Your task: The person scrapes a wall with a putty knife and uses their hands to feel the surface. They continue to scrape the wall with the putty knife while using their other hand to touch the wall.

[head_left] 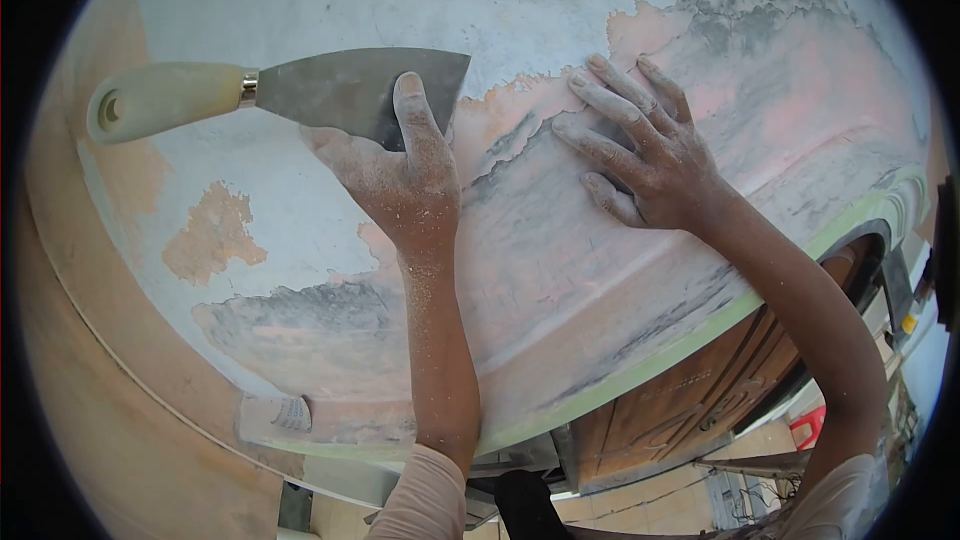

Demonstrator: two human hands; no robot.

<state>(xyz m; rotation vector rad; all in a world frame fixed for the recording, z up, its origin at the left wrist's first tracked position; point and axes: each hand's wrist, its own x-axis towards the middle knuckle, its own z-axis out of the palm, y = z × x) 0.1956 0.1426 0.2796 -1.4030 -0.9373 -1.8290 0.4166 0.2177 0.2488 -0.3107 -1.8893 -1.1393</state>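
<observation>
My left hand [395, 180] grips a putty knife [320, 85] by its broad metal blade. The thumb lies on the near face of the blade, and the other fingers are mostly hidden behind it. The knife's pale handle [165, 100] points left, beyond the hand. My right hand [645, 145] rests with spread fingers against the peeling painted surface [560, 270], near the ragged edge of the white paint [420, 0]. White dust coats both hands, and specks of it dot the left forearm.
Pink and grey patches [790, 70] show where paint is gone, with a smaller tan patch [215, 233] at left. A pale green edge [640, 355] borders the surface. Below are a brown wooden door [660, 400], a red object [808, 427] and a tiled floor [650, 510].
</observation>
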